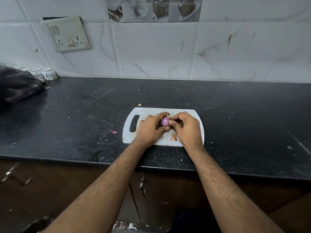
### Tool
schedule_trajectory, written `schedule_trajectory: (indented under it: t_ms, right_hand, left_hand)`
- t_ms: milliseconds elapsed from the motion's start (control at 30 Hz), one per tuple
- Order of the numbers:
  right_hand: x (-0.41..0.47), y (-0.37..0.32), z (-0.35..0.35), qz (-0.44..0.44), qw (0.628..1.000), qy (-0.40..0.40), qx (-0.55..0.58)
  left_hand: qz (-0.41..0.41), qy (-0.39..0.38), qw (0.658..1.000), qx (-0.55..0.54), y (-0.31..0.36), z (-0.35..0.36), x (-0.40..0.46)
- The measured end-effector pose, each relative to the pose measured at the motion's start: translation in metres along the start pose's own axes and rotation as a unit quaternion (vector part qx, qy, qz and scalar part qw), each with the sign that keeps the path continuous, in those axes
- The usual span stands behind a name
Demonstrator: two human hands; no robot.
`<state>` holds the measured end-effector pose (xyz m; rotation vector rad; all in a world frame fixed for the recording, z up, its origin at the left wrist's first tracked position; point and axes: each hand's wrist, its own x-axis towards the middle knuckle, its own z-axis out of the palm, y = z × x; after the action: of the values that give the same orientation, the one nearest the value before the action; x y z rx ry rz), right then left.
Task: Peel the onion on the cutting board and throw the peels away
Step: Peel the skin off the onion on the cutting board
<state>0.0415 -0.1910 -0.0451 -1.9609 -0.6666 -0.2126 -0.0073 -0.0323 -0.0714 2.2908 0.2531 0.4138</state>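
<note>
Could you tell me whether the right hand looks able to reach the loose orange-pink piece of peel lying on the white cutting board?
Probably yes: the orange-pink peel piece lies uncovered on the white plastic cutting board, just beside the right hand, though that hand is busy holding the small purple onion.

One onion (164, 121), two hands (150, 128) (186, 126).

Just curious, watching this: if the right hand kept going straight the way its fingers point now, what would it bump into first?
The right hand points left, and its fingertips already touch the onion. Just beyond that is the left hand.
</note>
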Motion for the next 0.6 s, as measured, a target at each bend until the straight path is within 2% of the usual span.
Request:
schedule_trajectory:
  t_ms: [133,267,467,600]
  right_hand:
    - [-0.003,-0.004,0.001,-0.037,0.999,-0.011,-0.026]
    - [-0.002,-0.002,0.008,-0.079,0.985,-0.025,-0.150]
    - [-0.004,-0.003,0.008,-0.095,0.979,-0.034,-0.179]
    - [-0.003,-0.003,0.010,-0.116,0.968,-0.036,-0.222]
  left_hand:
    - [0.012,-0.005,1.000,0.007,-0.003,-0.002,0.000]
    - [0.014,-0.014,1.000,-0.006,-0.004,-0.002,0.001]
    - [0.018,-0.010,0.999,-0.037,0.001,-0.004,-0.002]
    - [0.014,-0.005,1.000,-0.021,0.002,-0.004,-0.003]
